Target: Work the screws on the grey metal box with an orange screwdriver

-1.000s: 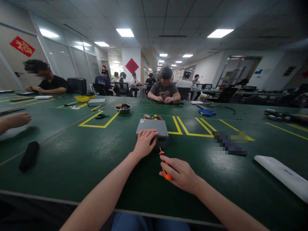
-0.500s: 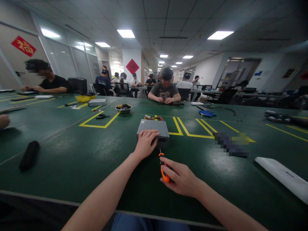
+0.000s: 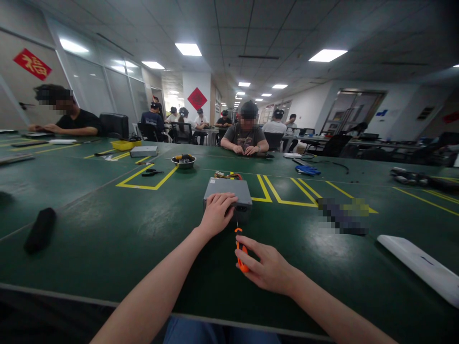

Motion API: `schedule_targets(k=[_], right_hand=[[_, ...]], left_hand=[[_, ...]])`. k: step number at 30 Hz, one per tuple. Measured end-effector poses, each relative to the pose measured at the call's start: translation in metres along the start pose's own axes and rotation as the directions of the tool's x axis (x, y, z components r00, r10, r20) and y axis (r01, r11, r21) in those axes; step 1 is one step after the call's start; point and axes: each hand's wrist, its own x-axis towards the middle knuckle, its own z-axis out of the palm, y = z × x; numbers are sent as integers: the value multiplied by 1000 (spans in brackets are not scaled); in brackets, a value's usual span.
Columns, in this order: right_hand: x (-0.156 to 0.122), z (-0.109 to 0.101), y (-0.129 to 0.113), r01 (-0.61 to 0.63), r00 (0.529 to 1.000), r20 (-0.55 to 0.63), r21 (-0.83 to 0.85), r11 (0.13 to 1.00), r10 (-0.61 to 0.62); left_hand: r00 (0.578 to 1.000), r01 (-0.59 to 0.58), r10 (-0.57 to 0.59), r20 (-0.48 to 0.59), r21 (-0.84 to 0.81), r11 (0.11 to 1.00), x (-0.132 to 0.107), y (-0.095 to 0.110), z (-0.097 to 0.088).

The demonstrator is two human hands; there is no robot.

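Note:
A grey computer power supply (image 3: 229,188) lies on the green table in front of me, its bundle of coloured wires (image 3: 226,175) at the far side. My left hand (image 3: 218,212) grips its near left part, fingers over the top and thumb down the near face. An orange and black screwdriver (image 3: 243,260) is held in the fingers of my right hand (image 3: 267,265). Its thin shaft points away from me at the lower near face of the power supply; whether the tip touches is too small to tell.
A metal bowl of tools (image 3: 183,162) stands beyond, left of the power supply. A black case (image 3: 40,230) lies at left, a white flat object (image 3: 418,265) at right, and blue cable (image 3: 307,170) farther back. A person (image 3: 247,134) sits opposite.
My right hand and the screwdriver have shifted slightly left. My left hand stays on the power supply, which has not moved.

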Motion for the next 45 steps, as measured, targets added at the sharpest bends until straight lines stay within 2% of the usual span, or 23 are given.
schedule_targets(k=[3,8,11,13,15,21,25,31,37,45], right_hand=[[2,-1,1,38,999,-3,-40,998,-38],[1,3,3,-1,994,-108,-18,1000,-1],[1,2,3,-15,1000,-21,8,1000,15],[0,0,3,11,999,50,2,1000,-11],[0,-1,3,44,997,70,-10,999,-43],[-1,2,6,10,997,-79,19,1000,-8],[-5,-10,10,48,992,-118,-12,999,-49],[-16,-26,15,27,990,-138,-78,997,-38],[-17,-22,19,3,994,-109,-66,998,-10],[-17,-20,20,-12,991,-135,-66,998,3]], left_hand=[[1000,-1,1,-3,5,1000,0,0,1],[1000,2,-2,-2,10,1000,0,-1,2],[1000,4,-4,6,3,1000,0,-2,2],[1000,7,-7,9,0,1000,0,-2,2],[1000,8,-8,9,0,1000,0,-2,2],[1000,5,-5,9,5,1000,0,-3,3],[1000,3,-3,11,14,1000,0,-3,2],[1000,-1,1,19,26,1000,0,-1,1],[1000,-4,3,11,25,1000,0,-1,1],[1000,-2,2,11,27,1000,0,-1,2]])
